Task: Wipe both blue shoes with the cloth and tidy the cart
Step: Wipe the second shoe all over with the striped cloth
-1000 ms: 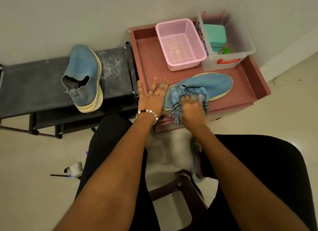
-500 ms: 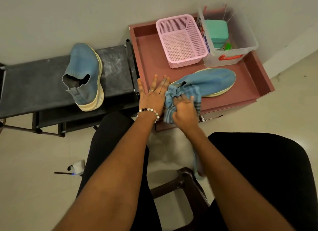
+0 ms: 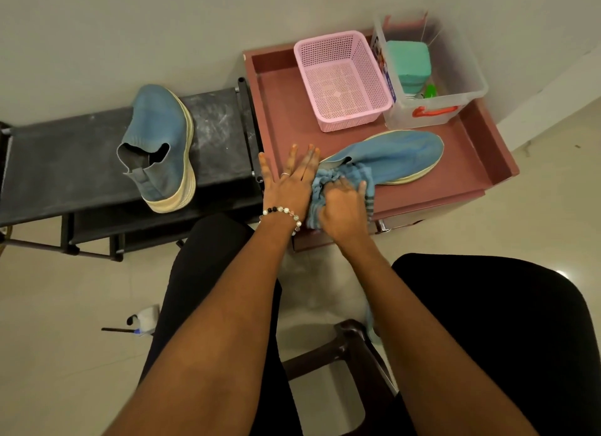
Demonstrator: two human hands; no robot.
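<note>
the blue shoe on the cart (image 3: 395, 156) lies on its side on the cart's red tray (image 3: 468, 175), toe pointing right, heel end toward you. your right hand (image 3: 343, 206) has the striped blue cloth (image 3: 344, 177) bunched under curled fingers and presses it against the heel opening. your left hand (image 3: 287, 182) lies flat beside it, fingers straight and spread on the tray, touching the heel end as a brace. this looks like the wiping of one shoe, at the collar; the toe and sole edge sit bare of cloth.

the other blue shoe (image 3: 159, 146) stands on the black bench (image 3: 65, 169) to the left, well apart from the cloth. whether it is already wiped, you cannot tell.

behind the shoe sit a pink basket (image 3: 341, 81) and a clear bin (image 3: 432, 74), just beside each other.

next, you likely need to draw the cloth along the upper toward the toe, keeping the left hand steady so the shoe does not slide.
</note>
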